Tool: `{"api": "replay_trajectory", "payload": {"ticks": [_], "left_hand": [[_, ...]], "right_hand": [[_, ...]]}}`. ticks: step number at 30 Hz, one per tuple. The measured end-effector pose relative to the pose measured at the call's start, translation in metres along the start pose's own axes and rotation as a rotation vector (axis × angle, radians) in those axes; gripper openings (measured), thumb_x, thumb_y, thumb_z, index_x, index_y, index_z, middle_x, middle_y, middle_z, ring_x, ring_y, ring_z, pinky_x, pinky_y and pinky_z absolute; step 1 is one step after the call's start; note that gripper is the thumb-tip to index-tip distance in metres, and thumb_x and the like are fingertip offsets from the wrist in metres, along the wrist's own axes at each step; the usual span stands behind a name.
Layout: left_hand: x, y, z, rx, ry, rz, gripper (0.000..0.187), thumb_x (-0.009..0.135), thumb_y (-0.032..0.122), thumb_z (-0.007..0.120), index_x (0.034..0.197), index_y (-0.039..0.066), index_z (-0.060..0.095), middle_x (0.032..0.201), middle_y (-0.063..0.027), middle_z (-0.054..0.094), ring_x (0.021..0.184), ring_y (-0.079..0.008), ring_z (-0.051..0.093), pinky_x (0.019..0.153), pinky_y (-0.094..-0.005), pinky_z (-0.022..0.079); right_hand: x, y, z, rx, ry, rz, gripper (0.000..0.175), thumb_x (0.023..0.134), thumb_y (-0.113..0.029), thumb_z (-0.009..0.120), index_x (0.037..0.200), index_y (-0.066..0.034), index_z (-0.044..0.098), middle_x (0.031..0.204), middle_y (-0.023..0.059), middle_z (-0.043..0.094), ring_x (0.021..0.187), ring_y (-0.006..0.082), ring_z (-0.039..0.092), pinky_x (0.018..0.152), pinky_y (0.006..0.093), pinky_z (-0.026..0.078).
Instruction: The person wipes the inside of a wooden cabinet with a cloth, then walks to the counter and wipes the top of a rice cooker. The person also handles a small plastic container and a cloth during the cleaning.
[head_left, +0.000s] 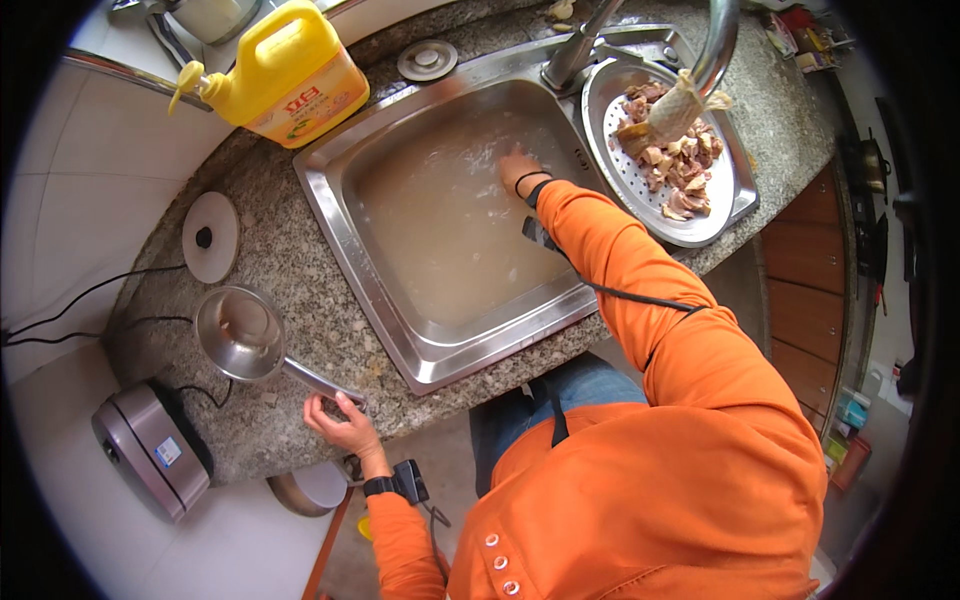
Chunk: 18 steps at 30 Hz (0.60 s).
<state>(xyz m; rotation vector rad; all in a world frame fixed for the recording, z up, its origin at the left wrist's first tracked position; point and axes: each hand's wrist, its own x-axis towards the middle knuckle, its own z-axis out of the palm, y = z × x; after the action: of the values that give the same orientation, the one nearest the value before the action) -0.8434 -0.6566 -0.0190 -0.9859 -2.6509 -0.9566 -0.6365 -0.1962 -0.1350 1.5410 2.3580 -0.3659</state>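
Observation:
My left hand is at the handle end of a small stainless steel saucepan, with the thumb at the handle and the fingers curled beside it. The pan is over the granite counter, left of the sink; whether it rests there I cannot tell. My right hand reaches into a stainless steel sink of cloudy water. Its fingers are partly under the surface, so what they touch is hidden. An oval perforated tray right of the basin holds chopped raw meat pieces.
The faucet, its spout end wrapped in cloth, arches over the tray. A yellow detergent jug and a drain stopper stand behind the sink. A round lid, black cords and a rice cooker are at the left.

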Motion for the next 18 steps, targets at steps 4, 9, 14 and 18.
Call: {"api": "replay_trajectory", "payload": {"ticks": [4,9,14,18], "left_hand": [[-0.001,0.001,0.000,0.026,-0.028,0.002,0.035,0.096,0.023,0.060,0.118,-0.003,0.056,0.121,-0.0162,0.051,0.108,-0.0303,0.053,0.090,-0.0430,0.046],[-0.001,0.000,0.001,0.002,0.017,0.012,0.033,0.091,0.021,0.065,0.112,-0.004,0.058,0.118,-0.0173,0.053,0.106,-0.0334,0.054,0.088,-0.0437,0.047],[-0.001,-0.003,0.004,0.011,0.039,0.025,0.031,0.090,0.021,0.067,0.109,-0.003,0.058,0.116,-0.0177,0.054,0.107,-0.0348,0.053,0.091,-0.0465,0.044],[-0.001,-0.002,0.004,-0.023,0.031,-0.017,0.032,0.091,0.022,0.067,0.110,-0.002,0.058,0.117,-0.0171,0.053,0.108,-0.0339,0.053,0.091,-0.0460,0.044]], "right_hand": [[0.010,0.003,-0.007,0.074,-0.200,0.034,0.031,0.088,-0.010,0.056,0.116,-0.0033,0.067,0.115,0.0240,0.067,0.111,0.0375,0.064,0.093,0.0465,0.052],[-0.022,0.009,-0.037,0.519,-0.319,-0.204,0.027,0.080,-0.013,0.063,0.106,-0.0025,0.063,0.096,0.0145,0.069,0.084,0.0255,0.069,0.071,0.0345,0.056],[-0.076,0.030,-0.072,1.491,-0.662,0.007,0.024,0.093,-0.009,0.055,0.117,-0.0115,0.055,0.079,-0.0068,0.048,0.062,0.0035,0.047,0.058,0.0193,0.044],[-0.100,0.034,-0.092,1.783,-0.763,0.022,0.027,0.095,-0.011,0.059,0.121,-0.0096,0.054,0.085,-0.0059,0.055,0.071,0.0042,0.053,0.066,0.0226,0.048]]}}
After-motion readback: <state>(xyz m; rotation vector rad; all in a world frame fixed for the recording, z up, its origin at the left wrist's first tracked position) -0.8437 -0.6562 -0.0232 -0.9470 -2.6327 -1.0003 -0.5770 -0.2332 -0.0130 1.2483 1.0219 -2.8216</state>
